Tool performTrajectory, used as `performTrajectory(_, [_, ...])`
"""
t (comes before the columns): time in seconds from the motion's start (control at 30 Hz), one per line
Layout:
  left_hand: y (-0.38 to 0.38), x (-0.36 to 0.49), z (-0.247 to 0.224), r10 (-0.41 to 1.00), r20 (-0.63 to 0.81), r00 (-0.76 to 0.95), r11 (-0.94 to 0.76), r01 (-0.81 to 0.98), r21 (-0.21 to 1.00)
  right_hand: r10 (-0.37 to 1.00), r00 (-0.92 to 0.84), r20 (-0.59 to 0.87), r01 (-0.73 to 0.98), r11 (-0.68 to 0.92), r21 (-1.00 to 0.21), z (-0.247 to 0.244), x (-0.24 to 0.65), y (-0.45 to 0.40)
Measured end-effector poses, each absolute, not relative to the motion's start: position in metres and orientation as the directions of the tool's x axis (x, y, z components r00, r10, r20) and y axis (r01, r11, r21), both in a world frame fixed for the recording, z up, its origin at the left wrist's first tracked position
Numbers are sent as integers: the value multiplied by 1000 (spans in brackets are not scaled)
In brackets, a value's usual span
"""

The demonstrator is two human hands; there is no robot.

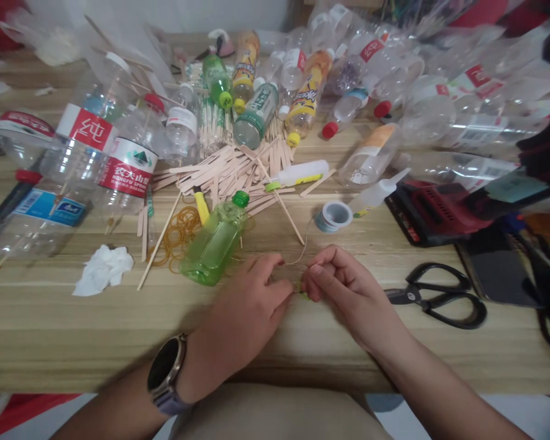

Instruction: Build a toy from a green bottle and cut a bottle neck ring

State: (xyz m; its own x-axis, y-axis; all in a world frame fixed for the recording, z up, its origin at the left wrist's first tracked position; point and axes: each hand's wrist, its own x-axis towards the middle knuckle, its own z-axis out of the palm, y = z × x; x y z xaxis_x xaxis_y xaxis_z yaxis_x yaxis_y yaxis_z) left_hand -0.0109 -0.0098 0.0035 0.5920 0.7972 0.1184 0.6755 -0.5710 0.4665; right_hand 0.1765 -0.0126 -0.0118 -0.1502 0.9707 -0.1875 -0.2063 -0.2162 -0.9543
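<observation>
Above the table's front edge, my right hand [343,284] is closed in a pinch on a thin string [305,241]. A small yellow-green piece [304,296], perhaps a bottle cap, shows under its fingertips, mostly hidden. My left hand [252,305] is beside it, thumb and fingers drawn together at the same small piece; what lies between them is hidden. The string loops behind both hands, up toward a small white-and-blue roll [333,216]. Left of my left hand, a green bottle [216,241] with a green cap lies tilted on the table.
Black scissors [440,296] lie right of my right hand, near a red-and-black power tool [433,211]. Behind are wooden sticks [220,174], a glue bottle [302,173] and many plastic bottles [305,91]. Rubber bands [178,232] and crumpled tissue [103,270] lie to the left.
</observation>
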Motion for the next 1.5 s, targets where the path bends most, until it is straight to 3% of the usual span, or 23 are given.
performTrajectory(0.13, [-10,-10,3,744,204,636,-663,667,339,972,-161,-170,-250,-206,-946,-12,176,-14])
performTrajectory(0.23, [-9,-9,8,716,155,680,-666,600,442,969,-189,-159,-297,-211,-931,-12,176,-15])
performTrajectory(0.4, [-6,-10,17,826,-133,548,-312,640,702,964,-213,-160,-346,-227,-910,-11,177,-16])
performTrajectory(0.57, [-3,-11,17,841,-159,518,-20,324,946,958,-226,-177,-373,-253,-893,-9,178,-17])
performTrajectory(0.7, [-5,-7,10,791,-222,570,299,-44,953,930,-317,-188,-355,-300,-886,-10,179,-19])
performTrajectory(0.77, [-7,-5,6,736,-251,629,397,-101,912,912,-367,-181,-339,-313,-888,-10,180,-20])
performTrajectory(0.87, [-8,-5,3,729,-275,627,354,-2,935,893,-413,-181,-269,-309,-912,-9,179,-22])
performTrajectory(1.03, [-6,-7,5,783,-252,569,89,298,950,875,-435,-210,-85,-272,-958,-6,179,-25])
performTrajectory(1.5, [-9,-5,13,817,-234,528,-63,485,872,849,-463,-254,94,-238,-967,-5,183,-25])
